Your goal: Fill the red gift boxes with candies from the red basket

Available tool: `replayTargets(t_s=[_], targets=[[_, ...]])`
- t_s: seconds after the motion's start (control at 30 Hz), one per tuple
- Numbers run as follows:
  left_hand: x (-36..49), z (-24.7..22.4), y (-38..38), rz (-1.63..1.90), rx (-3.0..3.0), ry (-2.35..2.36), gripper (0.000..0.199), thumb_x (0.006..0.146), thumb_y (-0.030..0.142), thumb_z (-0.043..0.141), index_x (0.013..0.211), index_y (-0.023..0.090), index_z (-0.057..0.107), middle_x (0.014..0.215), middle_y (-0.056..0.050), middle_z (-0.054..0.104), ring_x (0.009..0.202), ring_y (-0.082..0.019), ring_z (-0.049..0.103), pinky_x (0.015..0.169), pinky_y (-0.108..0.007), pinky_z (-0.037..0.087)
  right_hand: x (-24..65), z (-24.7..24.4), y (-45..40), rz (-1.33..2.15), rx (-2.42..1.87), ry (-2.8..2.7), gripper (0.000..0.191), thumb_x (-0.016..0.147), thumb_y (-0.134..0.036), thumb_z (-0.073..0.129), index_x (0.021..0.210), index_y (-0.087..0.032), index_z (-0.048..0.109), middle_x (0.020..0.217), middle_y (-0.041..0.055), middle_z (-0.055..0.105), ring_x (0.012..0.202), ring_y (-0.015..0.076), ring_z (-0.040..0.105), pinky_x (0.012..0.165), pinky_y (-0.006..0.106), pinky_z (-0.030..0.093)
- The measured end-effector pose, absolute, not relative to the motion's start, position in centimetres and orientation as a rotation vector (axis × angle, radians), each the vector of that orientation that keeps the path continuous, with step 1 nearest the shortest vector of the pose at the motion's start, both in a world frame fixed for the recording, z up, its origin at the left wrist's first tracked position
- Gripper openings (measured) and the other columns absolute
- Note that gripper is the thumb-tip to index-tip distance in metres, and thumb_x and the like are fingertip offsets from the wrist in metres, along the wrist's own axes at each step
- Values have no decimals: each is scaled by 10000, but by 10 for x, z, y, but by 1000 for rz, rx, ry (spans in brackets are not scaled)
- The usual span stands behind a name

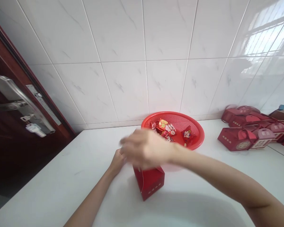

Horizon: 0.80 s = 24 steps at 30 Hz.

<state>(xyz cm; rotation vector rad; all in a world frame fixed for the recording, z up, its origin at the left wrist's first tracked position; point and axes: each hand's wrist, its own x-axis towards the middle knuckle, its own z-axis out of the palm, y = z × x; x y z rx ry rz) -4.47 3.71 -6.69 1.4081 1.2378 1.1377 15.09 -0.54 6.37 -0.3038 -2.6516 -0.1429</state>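
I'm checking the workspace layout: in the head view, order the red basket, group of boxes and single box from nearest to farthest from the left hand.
From the left hand:
1. Single box: to its right, partly hidden by the right hand.
2. Red basket: farther right, toward the wall.
3. Group of boxes: far right.

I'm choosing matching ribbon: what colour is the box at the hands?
The box is red with small pale markings, best seen in the head view.

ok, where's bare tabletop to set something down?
Free: white tabletop between door and left hand; also the gap between red basket and the gift boxes at right. Crowded: around the red box, basket close behind, right hand over its far end.
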Motion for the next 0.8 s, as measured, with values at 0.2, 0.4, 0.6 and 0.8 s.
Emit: replayTargets(t_s=[0.2,0.4,0.6,0.8], targets=[[-44,-66,36,1132,1421,1248,310,706,502,744,661,197,717,692,-34,628,698,-181,541,685,-285,471,241,86,92,178,-1568,-2503,264,942,-242,568,1173,-159,664,1123,112,706,961,225,651,789,301,468],[-43,-66,38,1119,1427,1261,338,692,528,740,657,193,714,684,-33,620,696,-183,539,692,-295,461,260,57,110,471,-1902,-2671,365,829,-394,739,1115,-169,720,1047,113,730,860,254,686,704,325,503],[-43,-65,37,1116,1437,1260,314,690,511,738,645,201,713,680,-30,621,718,-191,546,703,-298,459,245,45,112,520,-1979,-2709,869,646,-582,862,1371,-181,601,1359,182,621,1212,404,583,868,416,513],[-42,-65,36,1096,1438,1255,318,687,513,739,648,198,712,680,-33,626,713,-193,538,705,-308,455,249,27,119,440,-1959,-2741,663,814,-450,792,1386,-199,567,1367,157,605,1231,338,579,961,445,517]])
